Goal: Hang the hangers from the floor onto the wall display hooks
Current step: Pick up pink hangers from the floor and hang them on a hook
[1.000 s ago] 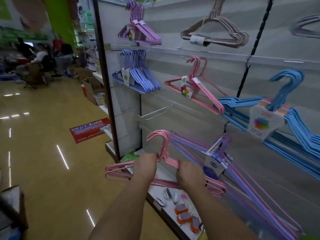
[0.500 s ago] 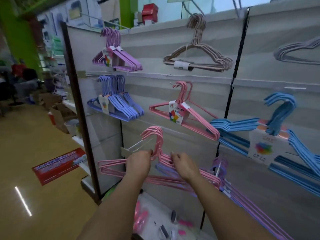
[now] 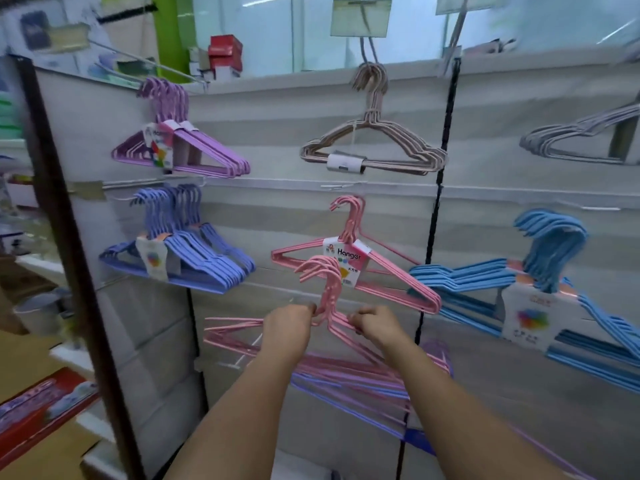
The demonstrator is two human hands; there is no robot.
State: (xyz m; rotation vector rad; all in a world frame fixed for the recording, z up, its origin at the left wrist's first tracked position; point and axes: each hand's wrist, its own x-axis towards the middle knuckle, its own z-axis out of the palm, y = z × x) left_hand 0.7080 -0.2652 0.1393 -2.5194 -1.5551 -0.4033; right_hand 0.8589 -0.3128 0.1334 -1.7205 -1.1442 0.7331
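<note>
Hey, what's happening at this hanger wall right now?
A person is stocking a shop's wall display. Both hands hold one bundle of pink hangers: the left hand grips it just left of the hook necks, the right hand just right of them. The bundle's hooks sit in front of the labelled pink hangers already hanging on the wall, and it is not on a hook yet. Purple, blue, brown and grey bundles hang around it.

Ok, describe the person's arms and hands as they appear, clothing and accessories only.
Both forearms are bare up to the bottom edge of the picture, with no sleeves in view. The left hand and the right hand wear no gloves, and no watch, bracelet or ring is visible on either.
</note>
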